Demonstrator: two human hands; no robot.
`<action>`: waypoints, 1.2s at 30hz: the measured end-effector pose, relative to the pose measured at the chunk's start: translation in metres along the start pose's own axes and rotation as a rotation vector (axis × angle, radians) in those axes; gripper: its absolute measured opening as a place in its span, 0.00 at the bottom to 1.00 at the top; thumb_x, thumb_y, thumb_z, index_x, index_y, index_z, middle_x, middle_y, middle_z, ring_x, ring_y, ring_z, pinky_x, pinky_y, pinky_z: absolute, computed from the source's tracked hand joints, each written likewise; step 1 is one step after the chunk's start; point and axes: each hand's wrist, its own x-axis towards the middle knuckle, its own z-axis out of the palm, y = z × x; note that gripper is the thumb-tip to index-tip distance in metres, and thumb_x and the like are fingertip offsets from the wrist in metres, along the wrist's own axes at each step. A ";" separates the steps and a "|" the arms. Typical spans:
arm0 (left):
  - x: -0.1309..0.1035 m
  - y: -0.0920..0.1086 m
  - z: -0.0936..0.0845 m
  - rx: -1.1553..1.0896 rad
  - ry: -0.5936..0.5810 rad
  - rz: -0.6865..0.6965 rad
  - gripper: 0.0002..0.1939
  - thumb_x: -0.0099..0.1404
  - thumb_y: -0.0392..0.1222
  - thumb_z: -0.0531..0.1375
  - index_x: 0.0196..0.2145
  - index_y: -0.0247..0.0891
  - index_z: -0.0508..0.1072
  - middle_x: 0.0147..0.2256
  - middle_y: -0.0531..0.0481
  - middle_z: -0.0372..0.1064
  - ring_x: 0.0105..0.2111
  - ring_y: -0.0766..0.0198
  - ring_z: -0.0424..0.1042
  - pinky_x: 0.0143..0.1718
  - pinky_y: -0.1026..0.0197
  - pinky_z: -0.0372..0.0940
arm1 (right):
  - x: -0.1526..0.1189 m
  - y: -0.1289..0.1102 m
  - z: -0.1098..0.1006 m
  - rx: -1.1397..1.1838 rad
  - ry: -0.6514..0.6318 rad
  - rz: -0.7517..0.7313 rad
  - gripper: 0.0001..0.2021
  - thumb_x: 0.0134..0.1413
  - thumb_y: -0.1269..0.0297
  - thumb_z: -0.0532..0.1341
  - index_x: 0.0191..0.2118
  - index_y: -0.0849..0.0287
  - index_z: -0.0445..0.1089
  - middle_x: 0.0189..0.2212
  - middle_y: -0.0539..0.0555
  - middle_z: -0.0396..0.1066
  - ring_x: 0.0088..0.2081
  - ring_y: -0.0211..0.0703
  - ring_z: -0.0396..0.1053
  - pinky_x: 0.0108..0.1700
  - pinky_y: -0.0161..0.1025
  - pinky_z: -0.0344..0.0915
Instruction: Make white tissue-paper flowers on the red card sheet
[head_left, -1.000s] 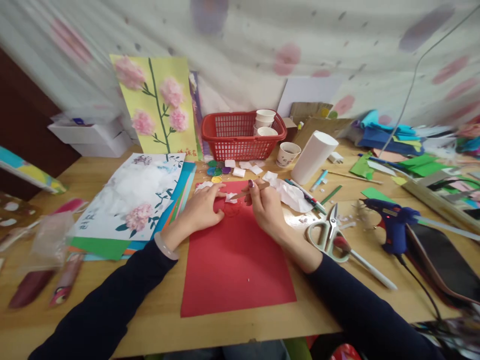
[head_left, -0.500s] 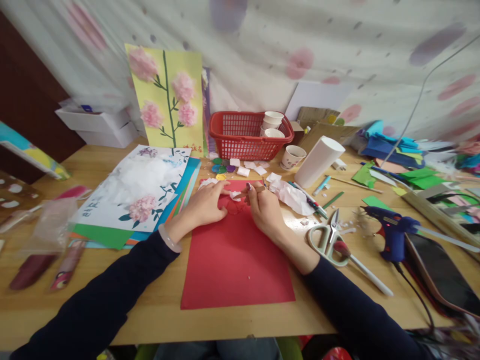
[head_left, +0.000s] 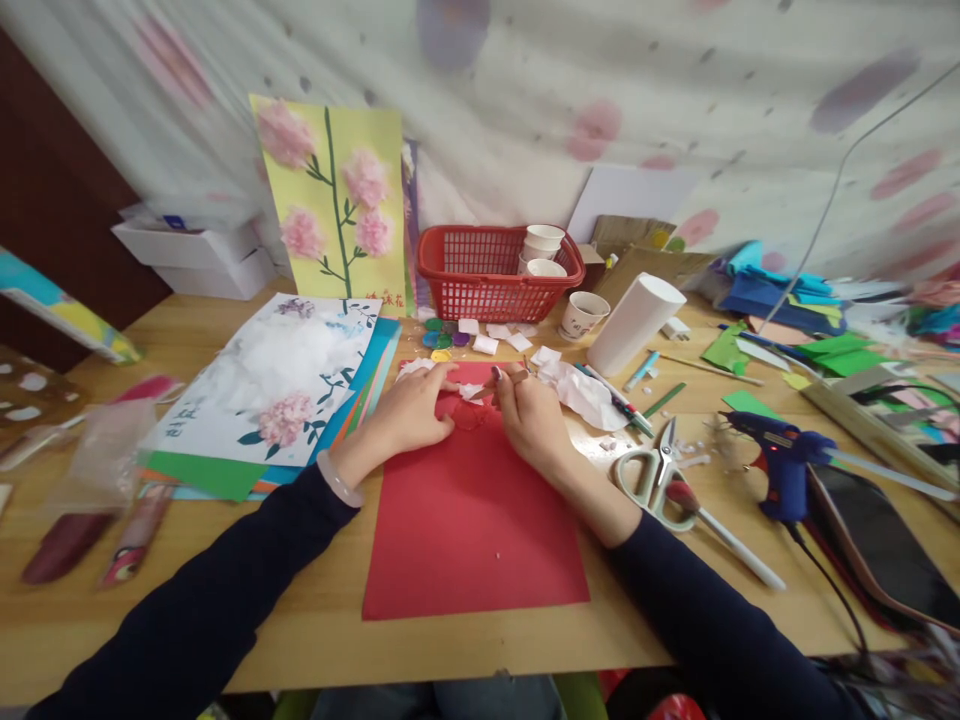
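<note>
A sheet of red paper point(head_left: 480, 520) lies flat on the table before me. My left hand point(head_left: 412, 405) rests on its upper left part, fingers stretched out and thumb spread. My right hand point(head_left: 531, 412) pinches a thin brown stick point(head_left: 517, 378), its lower end slanting towards the paper; what kind of stick it is, I cannot tell. Between the hands sits a crumpled white scrap point(head_left: 471, 392). Just below that scrap is a wet-looking round red patch point(head_left: 470, 416). More white crumpled paper point(head_left: 416, 367) shows beyond my left fingertips.
Behind the red paper are paint pots point(head_left: 442, 340) and a red basket point(head_left: 499, 285) with paper cups. To the right lie scissors point(head_left: 654, 480), a brush point(head_left: 724, 530) and a blue glue gun point(head_left: 784, 460) with its cord. A flower picture point(head_left: 262, 380) covers coloured sheets on the left.
Both hands stay in nearly the same place. The brown stick in my right hand now shows more clearly, tilted down to the left. The view has shifted very slightly.
</note>
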 end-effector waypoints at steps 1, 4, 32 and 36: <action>0.000 0.000 0.000 -0.002 0.002 -0.002 0.33 0.50 0.32 0.60 0.56 0.37 0.64 0.48 0.42 0.76 0.55 0.44 0.69 0.57 0.43 0.62 | 0.000 0.000 -0.001 0.028 0.019 0.006 0.25 0.70 0.51 0.40 0.34 0.58 0.67 0.26 0.57 0.72 0.29 0.45 0.70 0.33 0.39 0.62; 0.000 0.001 0.000 0.008 0.007 -0.014 0.33 0.51 0.33 0.60 0.57 0.36 0.64 0.48 0.42 0.76 0.56 0.42 0.68 0.57 0.42 0.62 | -0.002 -0.002 -0.005 0.109 0.106 0.020 0.26 0.69 0.46 0.39 0.33 0.57 0.65 0.23 0.55 0.71 0.27 0.45 0.69 0.32 0.41 0.62; 0.000 0.006 -0.004 0.048 -0.042 -0.038 0.34 0.52 0.34 0.59 0.59 0.31 0.62 0.50 0.40 0.75 0.54 0.47 0.69 0.58 0.48 0.63 | -0.008 0.003 -0.006 0.014 0.082 -0.018 0.27 0.69 0.51 0.37 0.31 0.59 0.66 0.23 0.56 0.69 0.25 0.43 0.67 0.31 0.39 0.59; 0.001 0.006 -0.003 0.043 -0.035 -0.033 0.34 0.52 0.33 0.59 0.58 0.32 0.63 0.50 0.41 0.75 0.54 0.48 0.70 0.58 0.48 0.63 | -0.006 0.005 -0.002 -0.017 0.070 -0.024 0.27 0.70 0.52 0.37 0.31 0.59 0.66 0.24 0.57 0.70 0.26 0.44 0.68 0.31 0.39 0.58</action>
